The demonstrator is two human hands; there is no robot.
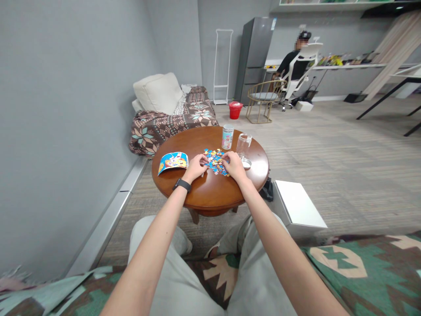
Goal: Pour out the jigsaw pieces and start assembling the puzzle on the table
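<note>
- Two hands are resting on the puzzle pieces (215, 161) lying flat at the middle of the round table (210, 197).
- Left hand (195, 168) is pressing the pieces' left edge, fingers curled low; a grip cannot be told.
- Right hand (234, 165) is covering their right edge likewise.
- Pieces are probably light, thin, stiff card, best pinched at their edges.
- Tin (227, 136) and glass (244, 146) are standing just behind the pieces.

Both arms are bare from the hands up to where the picture cuts them off, with no sleeves in sight. The left hand (195, 167) has a black band (182, 184) strapped snugly round its wrist, smooth and plain. The right hand (234, 166) wears nothing. The legs are in light grey trousers (256, 281).
</note>
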